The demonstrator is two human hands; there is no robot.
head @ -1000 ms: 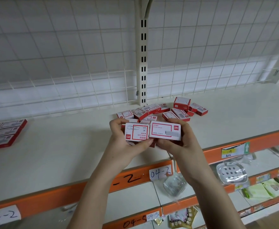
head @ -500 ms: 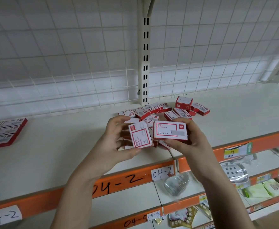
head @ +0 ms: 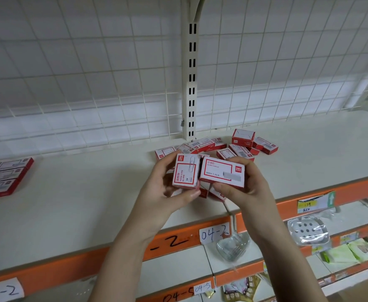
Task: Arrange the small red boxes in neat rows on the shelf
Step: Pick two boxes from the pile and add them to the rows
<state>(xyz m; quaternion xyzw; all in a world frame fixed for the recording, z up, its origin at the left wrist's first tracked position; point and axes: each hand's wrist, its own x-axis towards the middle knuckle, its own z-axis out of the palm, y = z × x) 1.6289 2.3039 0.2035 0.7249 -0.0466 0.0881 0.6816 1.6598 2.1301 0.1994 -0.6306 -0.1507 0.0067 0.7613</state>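
Head camera view: two bare hands hold small red-and-white boxes above a white shelf (head: 74,199). At centre, the left hand (head: 163,192) curls fingers and thumb around a paper-clip box (head: 186,171), held upright with its label toward the camera. Just beside it at 3 o'clock, the right hand (head: 247,188) grips a staple box (head: 222,172) lying lengthwise, thumb below and fingers over the top; the two boxes touch at their near edges. Behind the hands, toward 12 o'clock, a loose pile of red boxes (head: 226,147) lies jumbled at the foot of the white upright post (head: 191,83). At 9 o'clock, a neat group of flat boxes (head: 4,177) sits at the shelf's left edge. Wire grid panels (head: 80,73) back the shelf.
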